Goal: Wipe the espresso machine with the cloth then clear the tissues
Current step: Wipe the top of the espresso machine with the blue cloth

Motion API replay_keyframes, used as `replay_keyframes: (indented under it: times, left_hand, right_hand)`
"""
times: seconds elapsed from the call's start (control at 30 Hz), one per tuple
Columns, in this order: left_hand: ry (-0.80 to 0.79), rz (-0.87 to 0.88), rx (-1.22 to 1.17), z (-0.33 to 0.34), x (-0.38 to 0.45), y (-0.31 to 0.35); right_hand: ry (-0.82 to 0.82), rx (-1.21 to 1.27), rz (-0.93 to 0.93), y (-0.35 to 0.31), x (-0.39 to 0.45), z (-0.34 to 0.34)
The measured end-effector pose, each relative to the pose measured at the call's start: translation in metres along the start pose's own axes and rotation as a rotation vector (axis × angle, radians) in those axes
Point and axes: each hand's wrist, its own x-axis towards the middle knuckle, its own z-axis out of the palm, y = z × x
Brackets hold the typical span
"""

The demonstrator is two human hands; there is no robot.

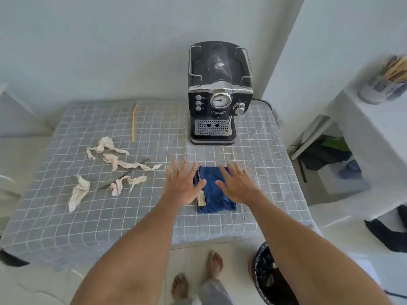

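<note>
A black and chrome espresso machine stands at the back of the table against the wall. A folded blue cloth lies flat near the table's front edge. My left hand hovers open over the cloth's left edge, fingers spread. My right hand is open too, over the cloth's right half and hiding part of it. Several crumpled off-white tissues are scattered on the left half of the table, apart from both hands.
A grey checked tablecloth covers the table. A yellow stick and a dark stick lie among the tissues. A black-lined bin stands on the floor at the front right. White shelves stand to the right.
</note>
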Motion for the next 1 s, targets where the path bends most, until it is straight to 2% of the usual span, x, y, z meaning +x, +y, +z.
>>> replay_keyframes:
  times: [0.17,0.3,0.37,0.6,0.77,0.87,1.0]
  left_hand:
    - [-0.046,-0.060,-0.022,0.025,0.031,0.011]
    - [-0.031,-0.059,0.104,0.030,0.048,0.021]
    - [-0.006,-0.061,0.092,0.030,0.052,0.026]
    - [0.006,-0.072,-0.304,0.017,0.058,0.027]
    - [-0.014,-0.003,-0.408,-0.003,0.042,0.018]
    - [0.018,0.062,-0.459,-0.028,0.032,0.006]
    - [0.040,0.106,-0.668,-0.084,0.030,-0.005]
  right_hand:
    - [-0.037,-0.006,0.000,0.030,0.031,0.025]
    - [0.030,-0.017,-0.016,0.038,0.049,0.032]
    - [0.086,0.033,0.006,0.037,0.054,0.033]
    - [0.052,0.403,0.043,0.046,0.067,0.015]
    - [0.037,0.534,0.017,0.042,0.050,-0.013]
    - [0.047,0.556,-0.002,0.035,0.035,-0.047]
    - [0.051,0.425,-0.106,0.022,0.025,-0.124]
